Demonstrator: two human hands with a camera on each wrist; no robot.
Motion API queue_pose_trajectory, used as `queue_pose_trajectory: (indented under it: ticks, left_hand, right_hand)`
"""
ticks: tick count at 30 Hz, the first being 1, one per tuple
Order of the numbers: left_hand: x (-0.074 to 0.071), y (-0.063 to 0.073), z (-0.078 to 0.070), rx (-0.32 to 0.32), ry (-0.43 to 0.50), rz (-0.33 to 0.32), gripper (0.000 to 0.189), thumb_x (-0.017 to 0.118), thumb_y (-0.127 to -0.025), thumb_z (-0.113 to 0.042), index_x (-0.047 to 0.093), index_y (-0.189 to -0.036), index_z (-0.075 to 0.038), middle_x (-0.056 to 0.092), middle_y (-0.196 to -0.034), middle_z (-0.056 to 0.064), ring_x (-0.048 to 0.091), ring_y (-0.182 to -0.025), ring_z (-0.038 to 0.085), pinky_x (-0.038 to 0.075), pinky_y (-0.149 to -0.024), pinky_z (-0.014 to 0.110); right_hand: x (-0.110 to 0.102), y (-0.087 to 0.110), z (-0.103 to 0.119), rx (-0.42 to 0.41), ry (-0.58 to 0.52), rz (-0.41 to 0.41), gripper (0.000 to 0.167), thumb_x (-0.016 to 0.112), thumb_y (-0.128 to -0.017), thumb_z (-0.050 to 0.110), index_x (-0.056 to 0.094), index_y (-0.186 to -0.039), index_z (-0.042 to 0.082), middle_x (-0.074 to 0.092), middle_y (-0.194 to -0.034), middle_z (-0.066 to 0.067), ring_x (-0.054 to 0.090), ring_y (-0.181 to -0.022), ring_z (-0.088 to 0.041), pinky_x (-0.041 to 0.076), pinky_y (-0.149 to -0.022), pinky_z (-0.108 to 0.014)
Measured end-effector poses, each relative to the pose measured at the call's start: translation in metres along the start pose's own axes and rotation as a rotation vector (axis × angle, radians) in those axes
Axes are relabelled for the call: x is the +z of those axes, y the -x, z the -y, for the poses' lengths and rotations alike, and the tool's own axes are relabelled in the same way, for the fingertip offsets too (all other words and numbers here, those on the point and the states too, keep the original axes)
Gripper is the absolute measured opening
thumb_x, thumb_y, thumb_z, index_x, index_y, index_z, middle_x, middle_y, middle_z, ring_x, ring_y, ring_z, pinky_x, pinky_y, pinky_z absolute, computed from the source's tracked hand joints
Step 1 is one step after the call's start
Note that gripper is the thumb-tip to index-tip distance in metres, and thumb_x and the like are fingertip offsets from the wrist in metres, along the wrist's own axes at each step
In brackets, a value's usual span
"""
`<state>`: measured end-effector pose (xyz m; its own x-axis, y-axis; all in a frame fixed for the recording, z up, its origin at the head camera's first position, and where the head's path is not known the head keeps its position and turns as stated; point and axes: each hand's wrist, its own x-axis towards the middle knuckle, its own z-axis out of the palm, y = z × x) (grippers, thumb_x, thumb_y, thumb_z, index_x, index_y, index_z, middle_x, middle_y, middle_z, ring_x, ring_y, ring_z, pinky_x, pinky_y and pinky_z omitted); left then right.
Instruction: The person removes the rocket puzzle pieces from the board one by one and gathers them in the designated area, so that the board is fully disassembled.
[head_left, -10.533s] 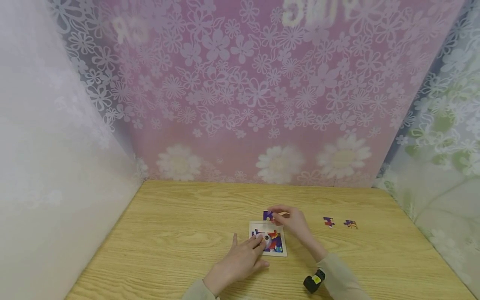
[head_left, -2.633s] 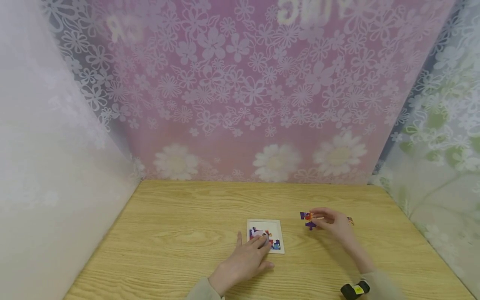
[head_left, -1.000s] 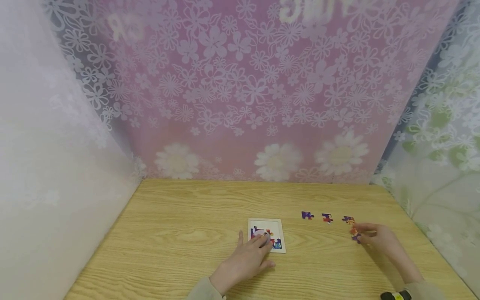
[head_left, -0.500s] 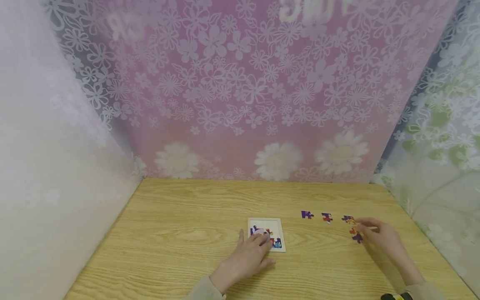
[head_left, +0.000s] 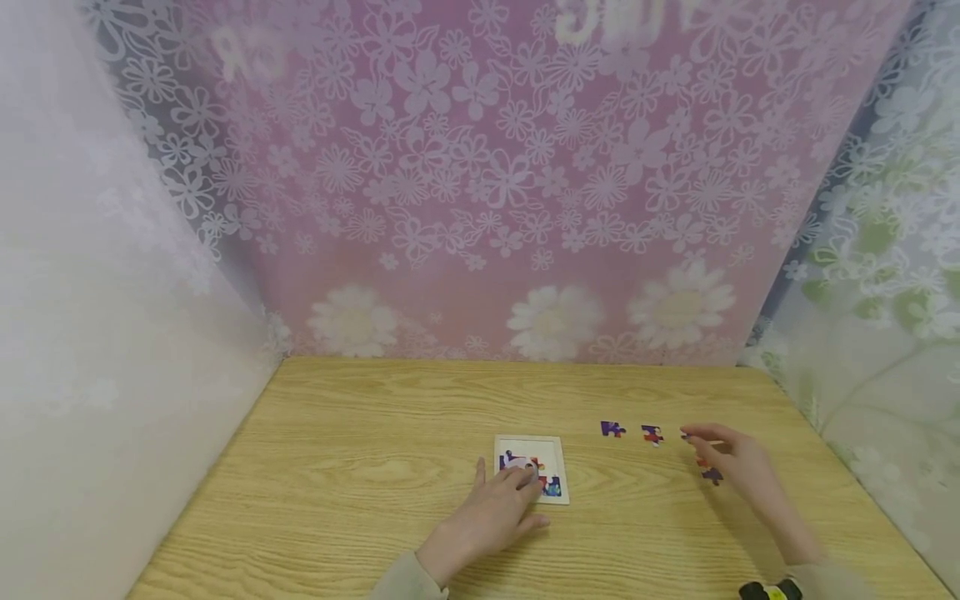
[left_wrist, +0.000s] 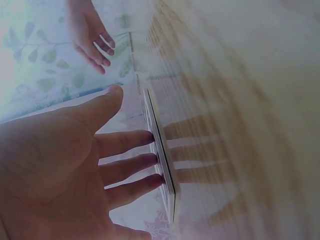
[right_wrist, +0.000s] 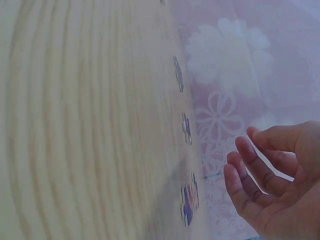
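Observation:
My left hand [head_left: 491,508] lies on the white-framed jigsaw puzzle [head_left: 531,440], its fingertips pressing the pieces in the lower part. The left wrist view shows these fingers [left_wrist: 127,142] extended against the thin puzzle board [left_wrist: 162,155]. Over on the right, my right hand [head_left: 738,467] hovers with loosely bent fingers; the right wrist view shows nothing between them. It partly covers a puzzle piece [head_left: 686,435]. A purple and orange piece [head_left: 710,473] lies just below its fingers. Two other puzzle pieces, one purple [head_left: 612,429] and one red and purple [head_left: 652,435], lie further left.
The wood-grain table [head_left: 375,467] runs back to a pink flowered curtain [head_left: 465,208]. Pale sheets stand on the left [head_left: 135,333] and right [head_left: 885,400]. A black wrist strap [head_left: 772,590] sits on the right forearm.
Pieces from the puzzle's upper and right parts now lie on the table at right. The right hand let go of the lower right piece, then moved slightly left. The left hand stays on the board.

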<state>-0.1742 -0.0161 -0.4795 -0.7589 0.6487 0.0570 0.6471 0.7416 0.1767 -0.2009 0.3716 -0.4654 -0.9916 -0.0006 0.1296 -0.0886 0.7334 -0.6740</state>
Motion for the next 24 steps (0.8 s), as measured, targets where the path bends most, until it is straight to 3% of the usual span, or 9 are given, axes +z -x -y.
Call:
queue_pose_trajectory:
  ticks: [6,10,16,24]
  left_hand:
    - [0.0,0.002,0.001,-0.004,0.008,-0.005,0.054,0.053,-0.101,-0.049,0.06,-0.141,-0.014,0.051,-0.152,0.007,0.043,-0.144,0.027,0.029,-0.111,0.072]
    - [-0.003,0.003,0.001,-0.018,0.003,-0.018,0.054,0.054,-0.101,-0.05,0.06,-0.142,-0.015,0.051,-0.152,0.007,0.044,-0.143,0.028,0.031,-0.11,0.071]
    - [-0.007,0.007,0.003,-0.06,0.008,-0.02,0.057,0.056,-0.1,-0.051,0.056,-0.146,-0.017,0.049,-0.153,0.005,0.047,-0.141,0.028,0.03,-0.111,0.07]
    - [-0.007,0.017,0.011,-0.058,0.004,0.016,0.058,0.053,-0.101,-0.051,0.055,-0.148,-0.018,0.044,-0.158,0.004,0.043,-0.144,0.029,0.029,-0.112,0.07]
  right_hand:
    - [0.013,-0.006,0.02,-0.052,-0.036,0.007,0.036,0.054,-0.107,0.026,0.065,-0.132,0.002,0.068,-0.123,-0.025,0.072,-0.095,-0.037,0.06,-0.066,-0.035]
    - [0.024,-0.013,0.032,-0.099,-0.046,-0.002,0.033,0.058,-0.105,0.021,0.066,-0.13,0.002,0.068,-0.123,-0.025,0.072,-0.094,-0.036,0.061,-0.073,-0.037]
    - [0.039,-0.019,0.046,-0.146,-0.105,0.019,0.032,0.058,-0.104,0.017,0.066,-0.13,-0.001,0.072,-0.118,-0.021,0.072,-0.097,-0.034,0.06,-0.075,-0.028]
    - [0.067,-0.026,0.062,-0.163,-0.185,0.058,0.028,0.06,-0.103,0.014,0.068,-0.125,0.0,0.072,-0.117,-0.019,0.073,-0.095,-0.029,0.061,-0.078,-0.035]
